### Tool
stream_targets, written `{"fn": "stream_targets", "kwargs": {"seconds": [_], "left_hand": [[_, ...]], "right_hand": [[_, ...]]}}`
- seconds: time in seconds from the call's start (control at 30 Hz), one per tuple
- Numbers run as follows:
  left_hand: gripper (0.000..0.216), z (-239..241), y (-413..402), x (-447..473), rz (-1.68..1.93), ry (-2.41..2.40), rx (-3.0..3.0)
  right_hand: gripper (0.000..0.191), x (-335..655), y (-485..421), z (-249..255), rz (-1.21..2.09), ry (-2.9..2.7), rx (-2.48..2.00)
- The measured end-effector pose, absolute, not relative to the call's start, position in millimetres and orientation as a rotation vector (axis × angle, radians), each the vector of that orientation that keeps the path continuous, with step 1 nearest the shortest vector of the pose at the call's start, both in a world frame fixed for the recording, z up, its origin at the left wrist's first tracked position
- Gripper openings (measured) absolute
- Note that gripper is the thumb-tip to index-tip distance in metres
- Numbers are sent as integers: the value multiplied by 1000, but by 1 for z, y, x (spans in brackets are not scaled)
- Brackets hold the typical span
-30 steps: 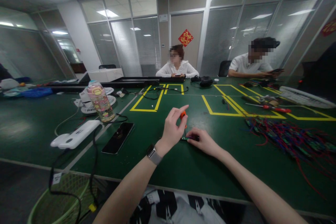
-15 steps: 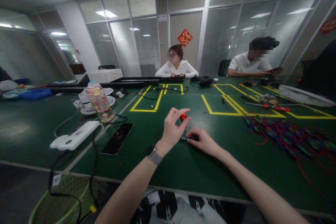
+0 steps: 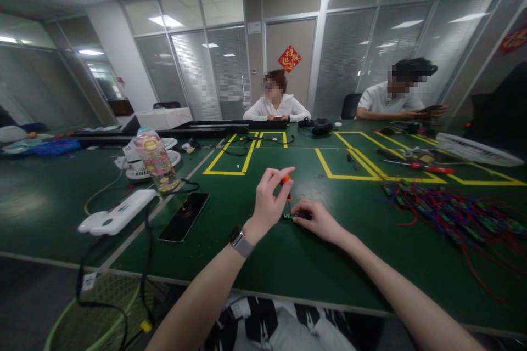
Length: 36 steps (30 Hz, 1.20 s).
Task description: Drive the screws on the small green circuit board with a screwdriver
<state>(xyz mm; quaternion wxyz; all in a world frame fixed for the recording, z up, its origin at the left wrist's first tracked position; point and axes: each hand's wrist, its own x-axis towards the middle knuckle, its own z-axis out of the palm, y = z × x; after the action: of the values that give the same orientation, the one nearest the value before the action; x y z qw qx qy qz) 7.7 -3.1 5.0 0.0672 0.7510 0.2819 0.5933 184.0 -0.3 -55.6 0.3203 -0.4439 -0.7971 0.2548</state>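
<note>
A small screwdriver with an orange and black handle [image 3: 287, 179] stands upright, its thin shaft reaching down to a small green circuit board [image 3: 289, 216] on the table. Round the handle my left hand [image 3: 272, 193] is closed, thumb and fingers hiding much of it. My right hand [image 3: 315, 218] pinches the right end of the board and holds it on the tabletop. Dark wiring or a part shows under the right fingers, too small to make out.
Circuit boards with red and blue wires [image 3: 453, 208] lie heaped at right, near a red-handled screwdriver [image 3: 432, 168]. At left are a phone [image 3: 184, 217], a white power strip [image 3: 119, 211] and a bottle [image 3: 156, 160]. Two people sit across the green table [image 3: 329, 274].
My left fingers have shifted on the screwdriver handle, the thumb now nearer the index finger and covering more of it. My right hand keeps its place at the board.
</note>
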Motion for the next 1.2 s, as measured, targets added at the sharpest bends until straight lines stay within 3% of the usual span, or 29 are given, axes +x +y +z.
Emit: {"fn": "stream_targets", "kwargs": {"seconds": [0.1,0.3,0.5,0.73,0.93,1.2], "left_hand": [[35,6,-4,8,1716,824,2273],[23,5,-2,7,1806,931,2284],[37,6,-4,9,1723,893,2315],[23,5,-2,8,1825,972,2299],[36,6,-6,9,1706,881,2286],[24,6,-3,7,1802,969,2300]], "right_hand": [[12,184,0,-56,668,-2088,-1162],[13,184,0,-56,673,-2099,-1167],[12,184,0,-57,677,-2092,-1163],[14,185,0,-56,678,-2086,-1156],[12,184,1,-57,681,-2084,-1159],[13,184,-1,-54,688,-2096,-1184]]}}
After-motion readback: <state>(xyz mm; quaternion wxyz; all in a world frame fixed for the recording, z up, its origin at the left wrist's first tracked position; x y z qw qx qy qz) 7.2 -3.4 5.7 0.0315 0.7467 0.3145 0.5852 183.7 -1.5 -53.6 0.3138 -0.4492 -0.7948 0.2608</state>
